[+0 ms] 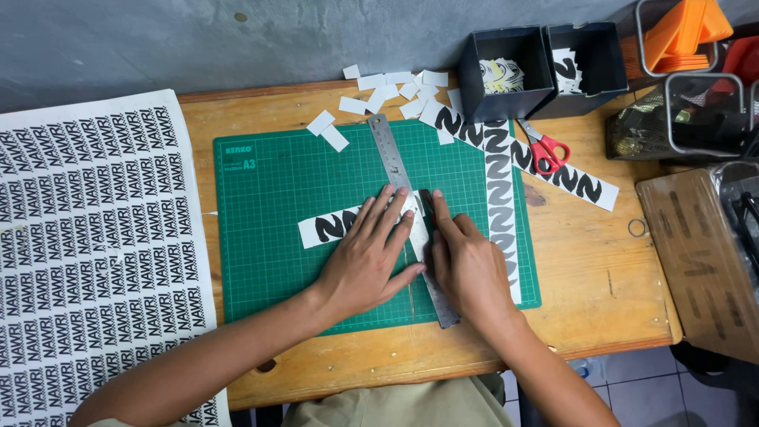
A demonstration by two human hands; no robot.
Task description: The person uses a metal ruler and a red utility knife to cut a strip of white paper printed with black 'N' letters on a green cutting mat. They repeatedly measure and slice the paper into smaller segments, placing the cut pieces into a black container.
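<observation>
Overhead view of a wooden table [601,308] with a green cutting mat [269,205] at its middle. The person's left hand [368,257] lies flat with fingers spread, pressing a steel ruler [407,209] onto a white printed paper strip [328,227] on the mat. The right hand [466,265], curled against the ruler's right edge, grips something too hidden to identify. Red-handled scissors [545,150] lie near the far edge, beside two dark boxes [506,71].

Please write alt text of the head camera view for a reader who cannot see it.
The left hand presses a steel ruler onto a printed paper strip on a green cutting mat, with the right hand against the ruler's edge. Red scissors lie nearby.
</observation>
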